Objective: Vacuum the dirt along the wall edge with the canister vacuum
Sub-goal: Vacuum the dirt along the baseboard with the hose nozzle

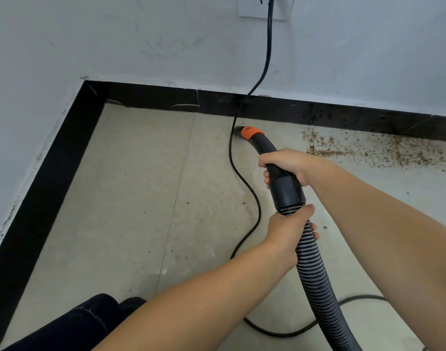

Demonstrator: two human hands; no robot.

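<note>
Floor is pale beige glossy tile (130, 198) with thin grout lines, scuffed and speckled. Room corner sits upper left: two white painted walls (166, 41), smudged and scratched, meet there, each footed by a black skirting board (153, 97). One white wall socket plate (265, 8) at the top edge, one thin black power cable (267, 46) plugged in there, dropping down the wall, snaking across the tile and looping under the hose at the bottom. One patch of brown crumbly dirt (369, 150) scattered on the tile against the back skirting, right of the nozzle, running off the right edge of frame; some specks stick to the skirting itself. One black curved plastic vacuum wand with an orange collar (262, 143), tip pointing down at the floor close to the back skirting, just left of the dirt and right beside the cable. One black-and-grey ribbed flexible hose (315, 274) runs from the wand's cuff to the bottom edge; canister out of frame. Two bare hands: right hand (290, 165) wrapped around the wand just above the cuff, left hand (288, 231) clasped around the hose just below the cuff. One dark trouser leg (85, 323) lower left.
</note>
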